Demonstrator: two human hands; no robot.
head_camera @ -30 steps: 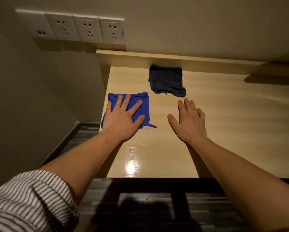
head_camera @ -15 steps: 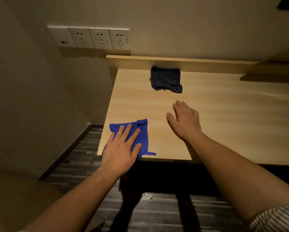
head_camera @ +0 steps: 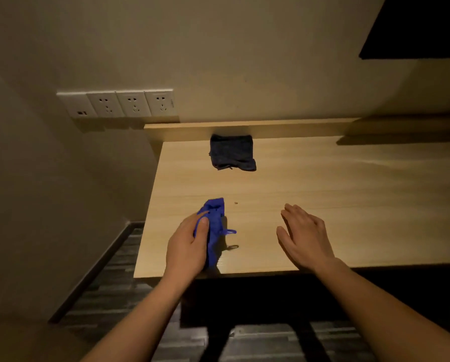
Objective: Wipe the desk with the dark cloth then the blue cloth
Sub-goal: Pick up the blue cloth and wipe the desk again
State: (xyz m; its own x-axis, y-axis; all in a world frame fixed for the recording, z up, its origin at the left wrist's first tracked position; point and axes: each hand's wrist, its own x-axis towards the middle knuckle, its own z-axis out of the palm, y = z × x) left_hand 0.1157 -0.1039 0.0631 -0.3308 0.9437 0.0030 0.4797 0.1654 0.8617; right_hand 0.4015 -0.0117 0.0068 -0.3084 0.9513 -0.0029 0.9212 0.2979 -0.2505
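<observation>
Head: blue cloth (head_camera: 214,231) (bunched) near desk (head_camera: 323,192) edge

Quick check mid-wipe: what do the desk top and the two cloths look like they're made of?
Desk: pale wood-grain board, probably laminate; the smooth, faintly glossy face shows straight printed-looking grain.
Blue cloth, bunched in the left hand: soft, limp fabric, likely microfibre, with a hanging loop.
Dark cloth: folded matte fabric with faint ribbing; the weave is too dim to name.

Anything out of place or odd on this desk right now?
Little stands out. A small crumb-like speck lies on the desk beside the bunched blue cloth gripped in the left hand. The dark cloth lies rumpled by the back ledge. The right hand hovers open.
</observation>
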